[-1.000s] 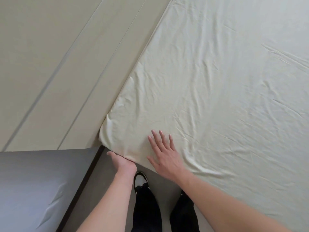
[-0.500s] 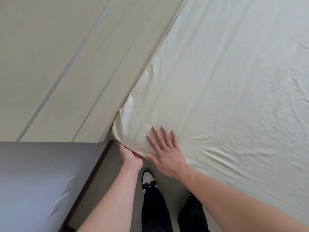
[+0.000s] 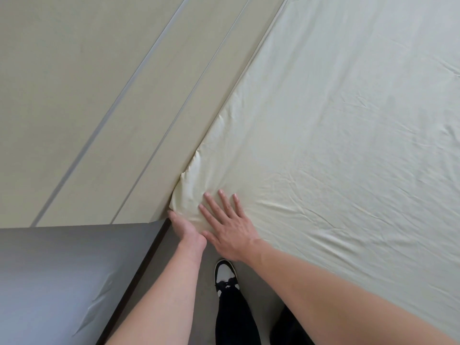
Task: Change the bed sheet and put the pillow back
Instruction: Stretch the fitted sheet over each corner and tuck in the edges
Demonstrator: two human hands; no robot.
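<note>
Head view: a person stands at the corner of a bed, looking down over both bare forearms. A pale cream sheet [image 3: 336,145] covers the mattress and fills the right and upper part of the view, creased in fine lines that fan out from the near corner. That corner sits just beside the beige headboard [image 3: 99,108], whose panels run diagonally with thin grooves between them.

The right hand [image 3: 229,227] lies flat on top of the sheet at the corner, palm down, fingers straight and slightly spread, pressing the fabric against the mattress. The left hand [image 3: 186,230] is just beside it, touching its thumb side, and reaches down over the edge of the corner where the sheet wraps under. Its fingers go out of sight behind the fabric, so I cannot tell whether they grip the sheet or only push at it. The cloth bunches into small folds above the left hand, along the headboard.

To the left of the bed stands a grey nightstand [image 3: 62,282] with a dark edge; its top has a dull sheen. Between it and the bed, on the grey floor, are a black-and-white shoe [image 3: 225,275] and black trouser legs.
</note>
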